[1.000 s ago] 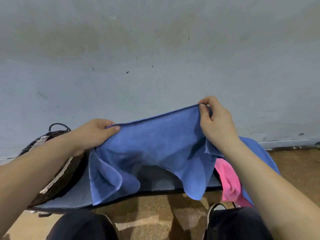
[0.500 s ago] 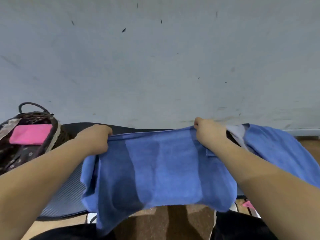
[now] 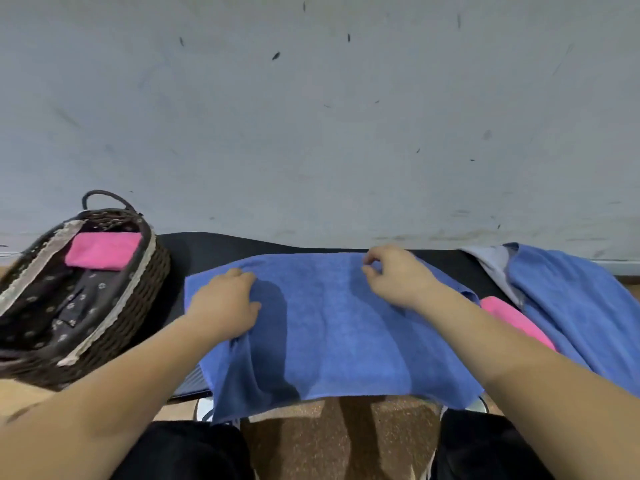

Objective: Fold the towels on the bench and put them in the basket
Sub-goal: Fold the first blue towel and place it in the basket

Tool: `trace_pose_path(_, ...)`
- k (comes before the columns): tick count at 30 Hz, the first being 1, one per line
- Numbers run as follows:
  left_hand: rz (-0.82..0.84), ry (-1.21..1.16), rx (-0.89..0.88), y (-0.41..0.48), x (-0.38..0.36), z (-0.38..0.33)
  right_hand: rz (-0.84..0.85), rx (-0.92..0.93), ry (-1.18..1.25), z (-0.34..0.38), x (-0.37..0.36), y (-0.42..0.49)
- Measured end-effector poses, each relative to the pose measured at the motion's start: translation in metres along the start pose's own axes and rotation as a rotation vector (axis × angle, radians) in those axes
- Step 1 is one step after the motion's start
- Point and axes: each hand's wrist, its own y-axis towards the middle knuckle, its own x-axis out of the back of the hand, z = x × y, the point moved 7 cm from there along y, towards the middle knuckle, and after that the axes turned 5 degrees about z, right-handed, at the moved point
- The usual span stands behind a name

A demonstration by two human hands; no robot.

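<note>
A blue towel (image 3: 339, 327) lies spread flat across the black bench (image 3: 207, 247), and its near edge hangs over the front. My left hand (image 3: 225, 306) rests palm down on the towel's left part and grips nothing. Over the towel's far right edge is my right hand (image 3: 394, 275), its fingers loosely curled and apart and nothing in them. A dark wicker basket (image 3: 138, 292) stands at the left end of the bench with a folded pink towel (image 3: 102, 251) inside.
At the right end of the bench lie another blue towel (image 3: 571, 299), a pink towel (image 3: 512, 318) partly under my right forearm, and a grey cloth (image 3: 491, 261). A grey wall (image 3: 311, 133) rises right behind the bench. Brown floor (image 3: 339, 438) shows between my knees.
The blue towel was held up by its top edge in both hands. It came down flat onto the bench, and both hands let go of the edge.
</note>
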Motion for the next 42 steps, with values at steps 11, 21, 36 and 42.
trace_pose_path(11, 0.003, -0.286, 0.105, 0.003, -0.047, 0.023, 0.163, 0.044, -0.149, 0.028, -0.096, -0.016)
trace_pose_path(21, -0.035, -0.049, -0.152, 0.062, -0.040, 0.056, 0.049, -0.036, -0.322, -0.001, -0.101, 0.021)
trace_pose_path(36, 0.005, -0.076, 0.075, -0.016, -0.071, 0.067, 0.311, -0.043, -0.382, 0.034, -0.126, -0.013)
trace_pose_path(42, -0.090, -0.064, 0.042, -0.024, -0.065, 0.074, 0.284, 0.096, -0.291, 0.040, -0.123, -0.020)
